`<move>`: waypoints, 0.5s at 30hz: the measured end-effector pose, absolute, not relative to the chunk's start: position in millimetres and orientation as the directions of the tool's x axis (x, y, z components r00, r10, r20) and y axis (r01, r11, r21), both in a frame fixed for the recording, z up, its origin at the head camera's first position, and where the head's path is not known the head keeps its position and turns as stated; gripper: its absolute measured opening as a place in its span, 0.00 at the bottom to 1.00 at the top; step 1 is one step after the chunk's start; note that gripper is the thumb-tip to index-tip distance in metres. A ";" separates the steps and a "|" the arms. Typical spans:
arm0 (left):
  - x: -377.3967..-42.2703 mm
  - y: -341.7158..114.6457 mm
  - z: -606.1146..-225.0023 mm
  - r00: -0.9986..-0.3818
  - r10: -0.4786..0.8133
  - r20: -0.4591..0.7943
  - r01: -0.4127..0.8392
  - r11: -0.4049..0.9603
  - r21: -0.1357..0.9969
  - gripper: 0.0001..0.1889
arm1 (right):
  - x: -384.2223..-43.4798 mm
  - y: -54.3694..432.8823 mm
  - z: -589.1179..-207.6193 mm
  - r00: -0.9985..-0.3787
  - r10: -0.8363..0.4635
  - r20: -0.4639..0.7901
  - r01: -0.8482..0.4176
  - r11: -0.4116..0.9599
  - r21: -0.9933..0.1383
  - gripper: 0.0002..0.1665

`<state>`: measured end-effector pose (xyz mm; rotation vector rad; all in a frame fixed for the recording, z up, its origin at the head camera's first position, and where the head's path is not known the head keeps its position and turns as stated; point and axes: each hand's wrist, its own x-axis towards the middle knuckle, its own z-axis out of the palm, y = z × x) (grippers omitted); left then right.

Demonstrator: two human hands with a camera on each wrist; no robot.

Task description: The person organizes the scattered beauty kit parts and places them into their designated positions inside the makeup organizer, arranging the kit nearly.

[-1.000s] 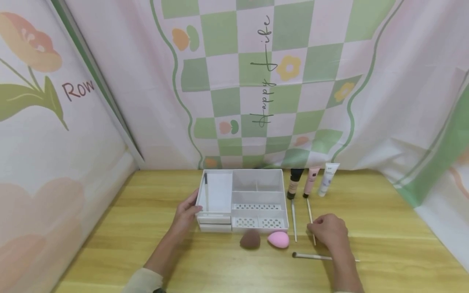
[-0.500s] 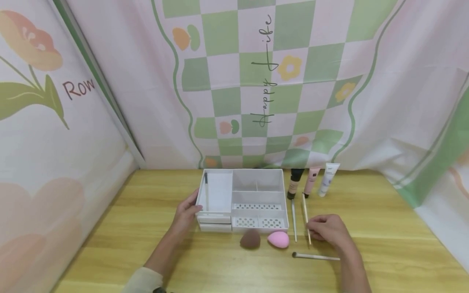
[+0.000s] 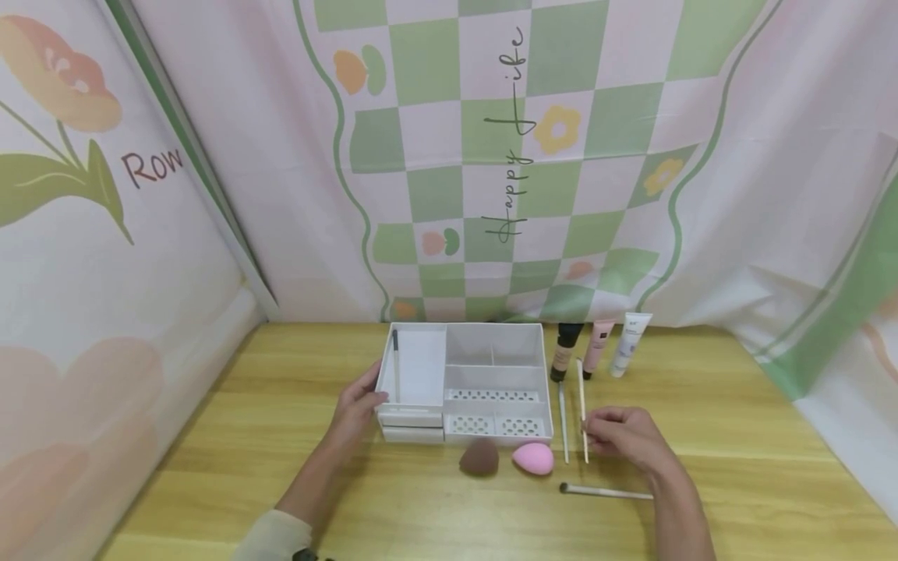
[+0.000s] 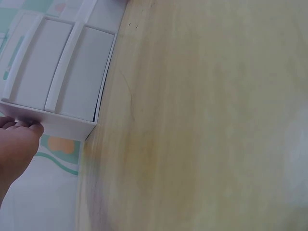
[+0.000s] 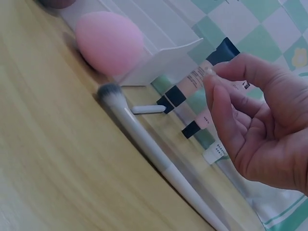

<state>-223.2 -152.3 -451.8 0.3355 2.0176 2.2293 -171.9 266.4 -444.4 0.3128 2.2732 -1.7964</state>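
Right hand [image 3: 623, 436] pinches one stick [image 3: 581, 389] — three tubes [image 3: 597, 349], two sponges [image 3: 533, 459] nearby.

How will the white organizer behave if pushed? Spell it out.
The white organizer should stay stiff, judging by its straight walls. Tipping seems unlikely, given its broad, low shape. The loose brush inside might roll, having a slim handle.

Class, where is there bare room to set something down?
Bare: yellow wooden tabletop left of the left hand and right of the right hand. Crowded: between the white plastic compartmented organizer and right hand, where a slim pale stick lies.
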 end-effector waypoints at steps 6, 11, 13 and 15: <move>-222.4 -152.6 -450.9 -0.966 0.242 0.089 0.067 -0.099 0.993 0.35 | -171.1 263.1 -439.3 -0.958 -0.015 -0.287 0.282 0.148 -0.948 0.17; -222.6 -153.0 -452.2 -0.966 0.244 0.087 0.065 -0.097 0.993 0.36 | -169.9 258.9 -435.1 -0.963 -0.036 -0.268 0.262 0.126 -0.957 0.16; -223.1 -152.9 -452.4 -0.966 0.244 0.086 0.064 -0.097 0.993 0.36 | -169.8 257.0 -433.8 -0.964 -0.044 -0.263 0.257 0.118 -0.959 0.16; -223.9 -152.7 -452.4 -0.968 0.239 0.081 0.058 -0.103 0.993 0.36 | -169.8 254.8 -432.6 -0.964 -0.054 -0.259 0.253 0.108 -0.961 0.15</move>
